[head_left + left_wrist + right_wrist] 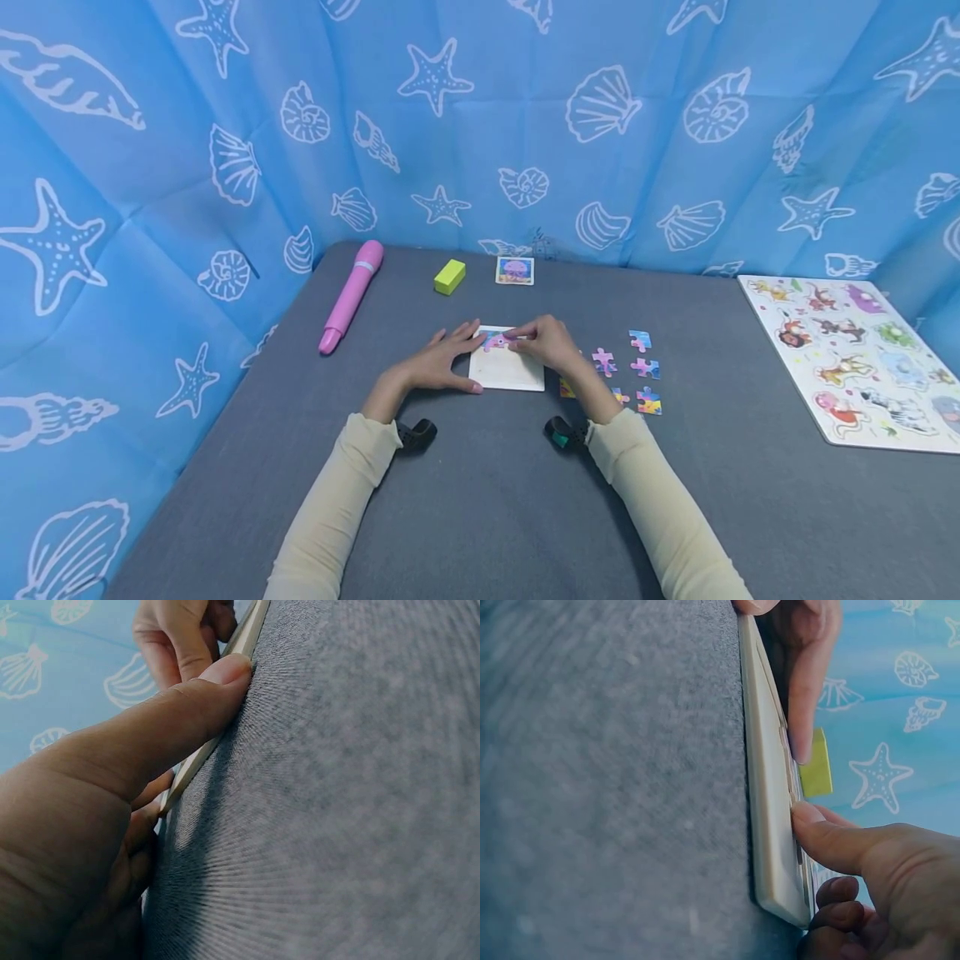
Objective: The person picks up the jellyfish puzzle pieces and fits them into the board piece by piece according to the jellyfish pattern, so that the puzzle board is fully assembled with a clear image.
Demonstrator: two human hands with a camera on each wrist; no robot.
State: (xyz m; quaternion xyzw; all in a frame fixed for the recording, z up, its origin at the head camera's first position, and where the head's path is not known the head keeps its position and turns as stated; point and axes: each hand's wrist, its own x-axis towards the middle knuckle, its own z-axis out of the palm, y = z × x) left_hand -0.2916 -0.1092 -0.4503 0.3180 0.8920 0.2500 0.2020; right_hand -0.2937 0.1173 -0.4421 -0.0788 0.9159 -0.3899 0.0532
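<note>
A small white square puzzle tray [510,375] lies on the table between both hands. Pink and blue jigsaw pieces [495,340] sit along its far side. My left hand [442,360] spreads at the tray's left side, a straight finger touching the pieces and the thumb against the near edge. The left thumb [180,712] crosses the tray's rim [196,766] in the left wrist view. My right hand [551,343] pinches a puzzle piece at the tray's far part with thumb and forefinger, the piece partly hidden. In the right wrist view, the right thumb [840,840] is low over the tray [769,825].
Several loose jigsaw pieces [645,368] lie right of the tray, some partly behind the right forearm. Behind are a picture card [515,271] and a yellow-green block [449,277]. A pink wand-shaped object [351,298] lies left; an animal puzzle board [862,362] lies far right.
</note>
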